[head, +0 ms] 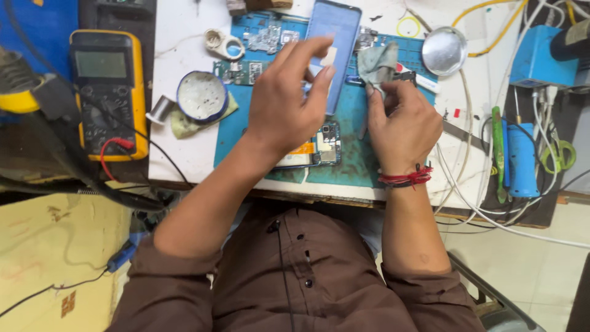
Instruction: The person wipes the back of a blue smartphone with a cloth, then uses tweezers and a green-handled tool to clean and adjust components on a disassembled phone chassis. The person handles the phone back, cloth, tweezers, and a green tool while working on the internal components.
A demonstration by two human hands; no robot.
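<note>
My left hand [289, 101] hovers over an opened phone [319, 150] lying on a blue work mat [350, 123], and its fingertips pinch a small pale square piece [330, 56]. A blue phone back cover [332, 37] lies just beyond those fingers. My right hand [402, 123], with a red thread on the wrist, grips a crumpled grey cloth [378, 64] over the mat's right part. Circuit boards [246, 71] lie at the mat's far left.
A yellow multimeter [109, 92] with red and black leads sits at the left. A round blue-rimmed tin [201, 96], a solder spool [161, 108], a shiny metal dish [444, 50], blue tools [522, 161], green scissors [559, 154] and tangled cables surround the mat.
</note>
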